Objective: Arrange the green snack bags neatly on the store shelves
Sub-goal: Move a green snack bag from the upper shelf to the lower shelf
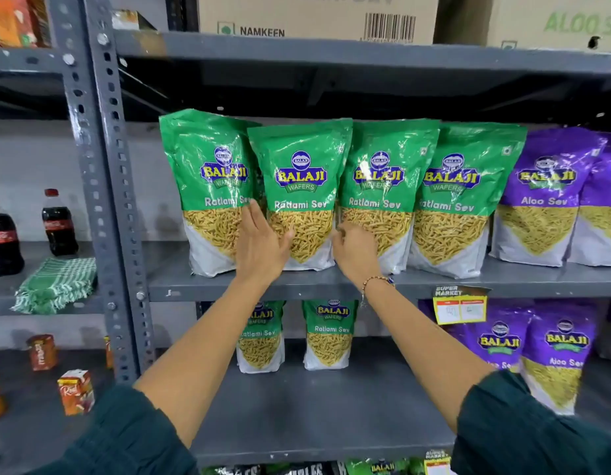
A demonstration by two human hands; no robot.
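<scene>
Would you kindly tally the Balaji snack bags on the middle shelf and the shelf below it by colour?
Green Ratlami Sev bags: 6, four on the middle shelf and two below.
Purple Aloo Sev bags: 4, two on the middle shelf and two below.
Total: 10.

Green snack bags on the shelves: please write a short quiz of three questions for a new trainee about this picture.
1. How many green bags stand on the middle shelf?
2. True or false: the left hand touches the second green bag.
3. Which bags stand right of the green row? A) purple bags B) cola bottles C) cardboard boxes

Key
1. Four.
2. True; the right hand is at its other side.
3. A, the purple bags.
</scene>
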